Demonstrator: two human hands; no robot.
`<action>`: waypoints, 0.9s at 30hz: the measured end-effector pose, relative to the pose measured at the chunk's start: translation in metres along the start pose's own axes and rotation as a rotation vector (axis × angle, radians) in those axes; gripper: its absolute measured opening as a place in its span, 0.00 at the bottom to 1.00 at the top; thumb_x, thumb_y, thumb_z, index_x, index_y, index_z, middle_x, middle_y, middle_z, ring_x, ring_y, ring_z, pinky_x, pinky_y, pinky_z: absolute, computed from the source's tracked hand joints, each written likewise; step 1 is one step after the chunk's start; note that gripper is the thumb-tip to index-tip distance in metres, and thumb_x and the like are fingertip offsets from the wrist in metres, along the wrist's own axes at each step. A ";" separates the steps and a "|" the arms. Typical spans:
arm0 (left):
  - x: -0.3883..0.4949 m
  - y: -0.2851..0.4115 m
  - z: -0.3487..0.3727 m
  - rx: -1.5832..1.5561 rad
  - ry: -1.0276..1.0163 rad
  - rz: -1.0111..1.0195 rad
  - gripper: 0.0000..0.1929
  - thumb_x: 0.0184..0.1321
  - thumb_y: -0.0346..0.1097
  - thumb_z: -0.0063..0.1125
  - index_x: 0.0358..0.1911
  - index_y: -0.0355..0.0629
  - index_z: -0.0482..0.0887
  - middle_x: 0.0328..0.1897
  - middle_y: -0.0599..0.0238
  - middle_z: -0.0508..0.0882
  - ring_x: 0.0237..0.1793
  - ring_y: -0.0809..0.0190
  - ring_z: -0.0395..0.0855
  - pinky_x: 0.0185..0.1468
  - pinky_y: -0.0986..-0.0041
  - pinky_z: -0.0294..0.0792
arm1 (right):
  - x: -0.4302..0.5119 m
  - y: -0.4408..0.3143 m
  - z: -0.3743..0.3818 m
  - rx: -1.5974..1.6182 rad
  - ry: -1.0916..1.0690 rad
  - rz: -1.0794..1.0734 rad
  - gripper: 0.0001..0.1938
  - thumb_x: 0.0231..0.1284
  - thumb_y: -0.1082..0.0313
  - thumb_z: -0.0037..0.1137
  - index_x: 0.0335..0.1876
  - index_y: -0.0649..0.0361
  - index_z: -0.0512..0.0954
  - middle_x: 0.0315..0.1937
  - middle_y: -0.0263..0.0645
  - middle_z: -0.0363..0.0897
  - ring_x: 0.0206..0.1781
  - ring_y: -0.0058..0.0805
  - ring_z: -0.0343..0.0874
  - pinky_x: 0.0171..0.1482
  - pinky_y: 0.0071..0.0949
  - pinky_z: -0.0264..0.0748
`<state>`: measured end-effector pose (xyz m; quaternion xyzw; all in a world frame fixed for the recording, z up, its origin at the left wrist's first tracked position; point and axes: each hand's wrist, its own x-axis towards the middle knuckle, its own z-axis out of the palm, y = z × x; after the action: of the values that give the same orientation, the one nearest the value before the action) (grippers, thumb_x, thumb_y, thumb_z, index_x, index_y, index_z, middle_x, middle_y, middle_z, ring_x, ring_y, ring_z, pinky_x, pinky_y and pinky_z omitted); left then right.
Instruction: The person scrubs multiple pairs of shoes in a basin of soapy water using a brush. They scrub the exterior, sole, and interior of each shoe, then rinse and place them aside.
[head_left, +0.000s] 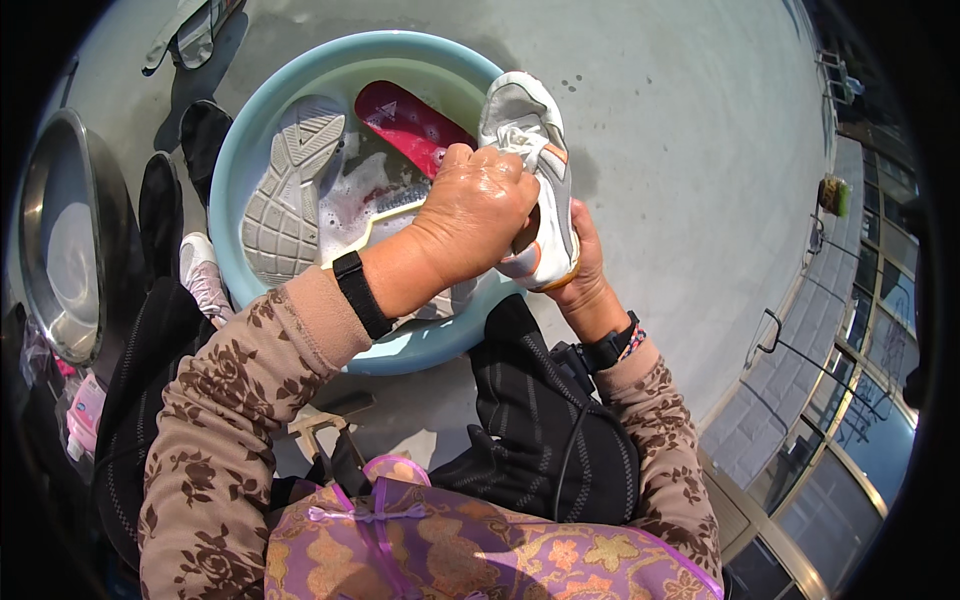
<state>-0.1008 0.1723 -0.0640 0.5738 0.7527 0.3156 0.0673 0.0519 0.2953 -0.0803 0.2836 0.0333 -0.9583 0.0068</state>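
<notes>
A wet white sneaker (556, 202) with grey panels and orange trim is held over the right rim of a blue plastic tub (238, 259). My left hand (480, 210) is closed in a fist at its laces and opening; the fingertips are hidden. From beneath, my right hand (589, 255) grips the heel and sole. In the tub's foamy water lies another shoe with its pale grey sole (294, 191) facing up. Beside it float a red insole (412, 124) and a brush (401, 206) with a pale yellow edge, partly covered by my left wrist.
A round metal basin (71, 247) stands at the far left. Two black shoe-shaped pieces (160, 214) lie by the tub, near a pinkish sneaker (202, 274). A pink bottle (86, 412) is lower left. Grey tiles (795, 360), metal rods and windows line the right side.
</notes>
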 end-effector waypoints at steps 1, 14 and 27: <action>0.001 -0.001 0.001 0.000 0.032 -0.002 0.11 0.42 0.38 0.67 0.28 0.46 0.80 0.29 0.65 0.78 0.35 0.56 0.77 0.39 0.63 0.64 | 0.001 0.001 0.001 -0.008 0.000 -0.021 0.26 0.69 0.51 0.43 0.65 0.62 0.69 0.56 0.44 0.78 0.56 0.41 0.79 0.60 0.47 0.77; 0.010 -0.048 -0.036 -0.718 0.079 -0.428 0.07 0.54 0.31 0.55 0.31 0.33 0.79 0.30 0.54 0.78 0.32 0.54 0.77 0.39 0.65 0.71 | 0.001 0.002 0.020 -0.213 0.248 -0.174 0.30 0.66 0.56 0.48 0.71 0.60 0.63 0.63 0.46 0.73 0.62 0.39 0.75 0.67 0.40 0.70; 0.038 -0.050 -0.045 -0.818 -0.113 -0.449 0.07 0.63 0.31 0.51 0.39 0.36 0.77 0.31 0.68 0.79 0.32 0.72 0.75 0.39 0.77 0.71 | 0.007 0.001 0.007 -0.106 0.176 -0.064 0.22 0.69 0.58 0.46 0.64 0.61 0.70 0.58 0.45 0.78 0.58 0.40 0.79 0.61 0.43 0.76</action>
<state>-0.1753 0.1817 -0.0459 0.3395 0.6672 0.5322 0.3954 0.0418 0.2939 -0.0781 0.3649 0.0937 -0.9262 -0.0117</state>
